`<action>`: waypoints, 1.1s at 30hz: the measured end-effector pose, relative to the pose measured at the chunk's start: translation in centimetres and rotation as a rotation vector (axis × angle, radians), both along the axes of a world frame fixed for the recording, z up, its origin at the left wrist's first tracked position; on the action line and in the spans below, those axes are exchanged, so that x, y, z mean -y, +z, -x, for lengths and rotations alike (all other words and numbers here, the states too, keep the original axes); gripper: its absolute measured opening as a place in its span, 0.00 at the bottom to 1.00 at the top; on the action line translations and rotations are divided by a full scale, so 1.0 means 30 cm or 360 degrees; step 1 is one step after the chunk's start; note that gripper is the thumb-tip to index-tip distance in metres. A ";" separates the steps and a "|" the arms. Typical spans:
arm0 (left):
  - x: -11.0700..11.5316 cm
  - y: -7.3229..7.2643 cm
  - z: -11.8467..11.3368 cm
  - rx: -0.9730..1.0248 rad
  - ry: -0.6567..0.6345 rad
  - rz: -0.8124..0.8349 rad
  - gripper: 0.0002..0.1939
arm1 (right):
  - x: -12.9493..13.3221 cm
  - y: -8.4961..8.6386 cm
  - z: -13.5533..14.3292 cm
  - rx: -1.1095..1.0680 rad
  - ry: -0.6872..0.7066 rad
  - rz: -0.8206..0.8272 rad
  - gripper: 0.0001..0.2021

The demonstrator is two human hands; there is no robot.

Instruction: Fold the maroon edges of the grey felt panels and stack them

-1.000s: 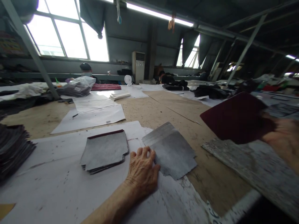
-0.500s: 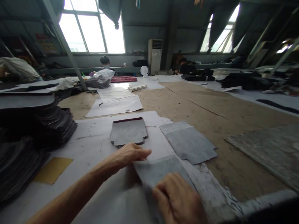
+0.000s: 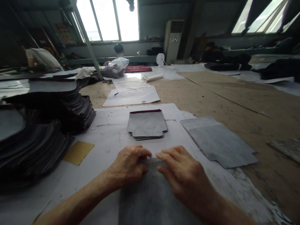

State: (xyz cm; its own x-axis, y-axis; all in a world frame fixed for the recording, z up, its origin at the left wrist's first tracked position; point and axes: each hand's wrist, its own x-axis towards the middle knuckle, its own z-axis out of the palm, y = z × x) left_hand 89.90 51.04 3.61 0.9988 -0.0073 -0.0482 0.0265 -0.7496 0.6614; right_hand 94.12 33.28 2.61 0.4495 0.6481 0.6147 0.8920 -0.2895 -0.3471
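Observation:
Directly in front of me lies a grey sheet piece, perhaps backed fabric, its near end cut off by the frame. At its far edge my left hand has its fingers curled over the left part, thumb tucked beneath. Close beside it, my right hand pinches the same edge with fingers together. A small gap separates the fingertips. Just beyond the hands sits a small stack of notched grey pieces with a dark red strip along its far edge. More grey pieces lie to the right.
Tall stacks of dark pieces stand at left, near a yellow-brown card. White paper covers part of the brown table. Further off are a small white fan, a plastic bag, a pole and several people.
My right hand has moved up to the grey piece's far edge, beside my left hand. The piece now lies straighter before me. The view has shifted, so surroundings appear further right.

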 end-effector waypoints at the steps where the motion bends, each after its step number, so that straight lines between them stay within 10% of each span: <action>1: 0.000 -0.004 0.002 0.0047 -0.0017 -0.0010 0.20 | 0.021 0.015 -0.045 0.0027 -0.0010 0.0109 0.11; 6: 0.001 -0.032 0.014 0.0341 -0.0120 -0.0122 0.20 | 0.039 0.008 -0.154 0.0080 0.0180 0.0466 0.09; 13: 0.001 -0.059 0.039 0.0839 -0.0434 -0.0375 0.16 | 0.071 -0.026 -0.140 0.0499 0.0240 0.0284 0.11; 33: -0.015 -0.048 0.032 0.0852 -0.0811 -0.0710 0.15 | 0.102 0.009 -0.130 0.0836 0.0363 0.0623 0.14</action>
State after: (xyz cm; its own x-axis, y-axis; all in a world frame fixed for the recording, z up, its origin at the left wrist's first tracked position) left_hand 88.95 51.49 2.17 0.7680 -0.5529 0.3232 -0.6148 -0.7779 0.1300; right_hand 98.03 30.22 2.87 -0.0176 0.9096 0.4150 0.9668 -0.0904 0.2392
